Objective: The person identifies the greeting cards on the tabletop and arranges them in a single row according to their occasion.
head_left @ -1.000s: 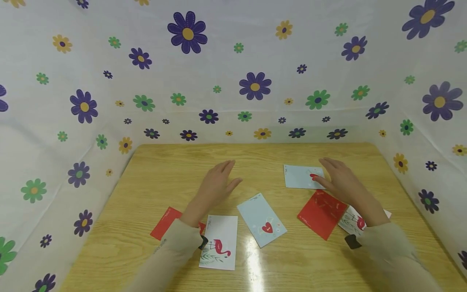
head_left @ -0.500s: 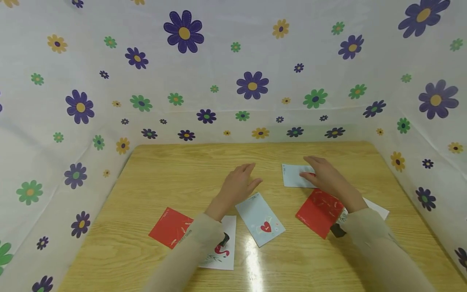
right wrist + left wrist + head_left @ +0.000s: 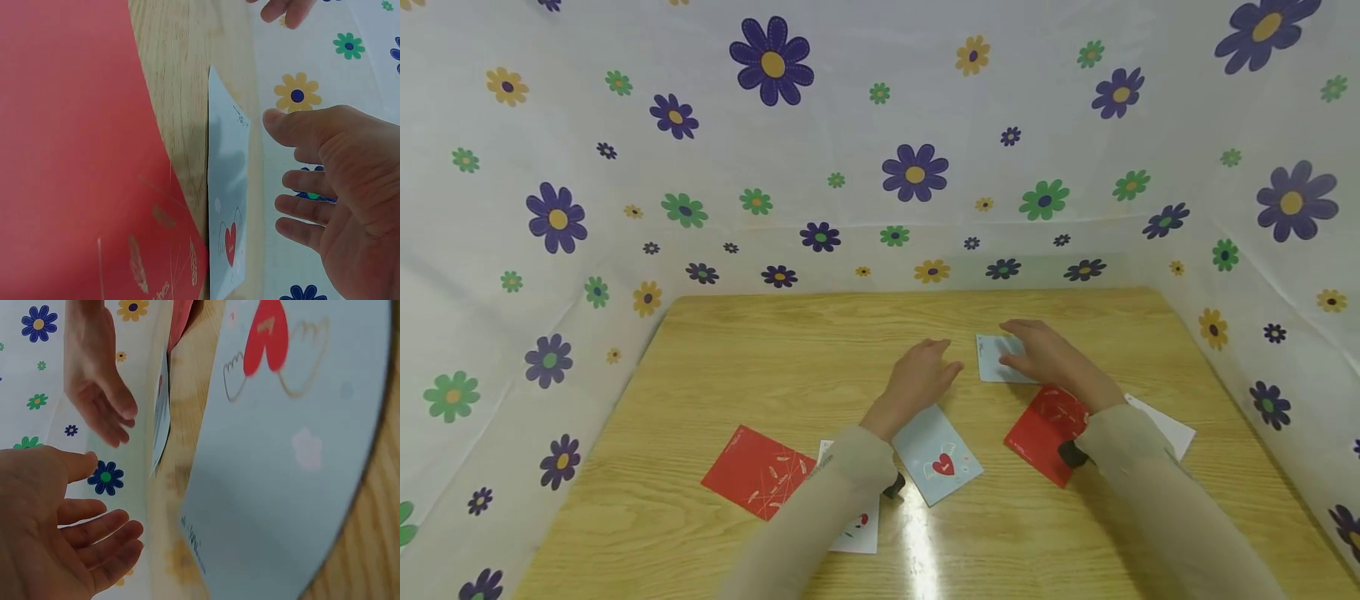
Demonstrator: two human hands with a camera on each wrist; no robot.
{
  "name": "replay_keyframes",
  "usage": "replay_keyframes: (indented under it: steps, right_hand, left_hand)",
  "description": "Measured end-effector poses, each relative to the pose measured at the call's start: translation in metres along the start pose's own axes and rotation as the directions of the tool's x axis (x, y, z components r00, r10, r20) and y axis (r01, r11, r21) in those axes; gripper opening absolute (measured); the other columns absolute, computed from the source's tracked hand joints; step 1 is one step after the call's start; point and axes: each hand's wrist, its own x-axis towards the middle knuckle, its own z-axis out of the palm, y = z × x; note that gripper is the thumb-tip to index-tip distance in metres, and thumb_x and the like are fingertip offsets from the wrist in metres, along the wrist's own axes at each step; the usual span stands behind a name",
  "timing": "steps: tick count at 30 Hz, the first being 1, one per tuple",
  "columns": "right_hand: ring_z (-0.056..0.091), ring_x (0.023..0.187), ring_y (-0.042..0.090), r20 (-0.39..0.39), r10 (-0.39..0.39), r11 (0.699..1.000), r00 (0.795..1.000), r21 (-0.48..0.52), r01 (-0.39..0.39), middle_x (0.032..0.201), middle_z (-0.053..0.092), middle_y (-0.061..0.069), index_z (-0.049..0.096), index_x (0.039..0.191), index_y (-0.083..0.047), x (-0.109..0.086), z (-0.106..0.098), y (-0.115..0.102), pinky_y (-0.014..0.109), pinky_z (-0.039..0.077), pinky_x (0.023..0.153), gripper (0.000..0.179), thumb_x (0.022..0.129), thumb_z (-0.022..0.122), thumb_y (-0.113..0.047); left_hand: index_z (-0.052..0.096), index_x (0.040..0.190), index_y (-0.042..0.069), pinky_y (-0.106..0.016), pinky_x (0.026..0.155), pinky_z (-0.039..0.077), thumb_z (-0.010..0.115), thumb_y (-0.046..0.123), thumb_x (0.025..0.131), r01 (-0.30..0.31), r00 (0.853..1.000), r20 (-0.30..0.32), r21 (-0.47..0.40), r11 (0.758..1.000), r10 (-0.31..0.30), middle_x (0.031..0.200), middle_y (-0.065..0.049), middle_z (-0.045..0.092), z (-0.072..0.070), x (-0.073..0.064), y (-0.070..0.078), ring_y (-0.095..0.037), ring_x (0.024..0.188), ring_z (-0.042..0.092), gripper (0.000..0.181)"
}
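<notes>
My left hand [image 3: 919, 381] hovers over the table just beyond a pale blue card [image 3: 938, 457] printed with a red winged heart; its fingers are loosely bent and hold nothing. My right hand [image 3: 1039, 353] is above a second pale blue heart card [image 3: 991, 360] at the back, covering its right part in the head view. Thumb and fingers of that hand stand apart with nothing between them. A red card [image 3: 1037, 433] lies under the right wrist, its corner by the second blue card. In the left wrist view both hands face each other across a gap.
Left of centre lies another red card [image 3: 758, 471]. A white flamingo card [image 3: 863, 533] is mostly behind the left sleeve, and another white card [image 3: 1165, 427] shows beyond the right forearm. A flower-patterned cloth [image 3: 820, 117] walls in the wooden table [image 3: 790, 350].
My left hand has moved right, from above the left side to the back of the central blue card. My right hand has moved left over the back blue card. The cards stay put.
</notes>
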Motion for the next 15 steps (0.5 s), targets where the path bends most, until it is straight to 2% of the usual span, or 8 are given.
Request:
replay_keyframes:
  steps: [8,15]
  right_hand:
    - [0.046,0.137,0.048,0.049,-0.042,0.999,0.998,-0.022,0.043,0.145,0.052,0.032,0.051,0.142,0.012,0.018,0.002,-0.002,0.059,0.035,0.114,0.058,0.094,0.074,-0.012]
    - [0.047,0.134,0.050,0.055,-0.068,0.996,0.996,-0.060,0.071,0.142,0.055,0.032,0.055,0.140,0.011,0.029,0.004,-0.002,0.061,0.034,0.114,0.057,0.092,0.075,-0.013]
  left_hand:
    - [0.063,0.138,0.002,-0.035,0.092,0.056,0.063,0.029,0.105,0.104,0.995,-0.002,-0.091,0.990,-0.104,0.124,-0.011,0.070,0.012,0.013,0.016,-0.025,0.115,0.066,0.043]
    - [0.067,0.133,0.003,-0.039,0.092,0.057,0.067,0.030,0.102,0.144,0.989,0.024,-0.057,0.988,-0.143,0.127,-0.010,0.070,0.028,0.018,0.024,-0.026,0.118,0.065,0.041]
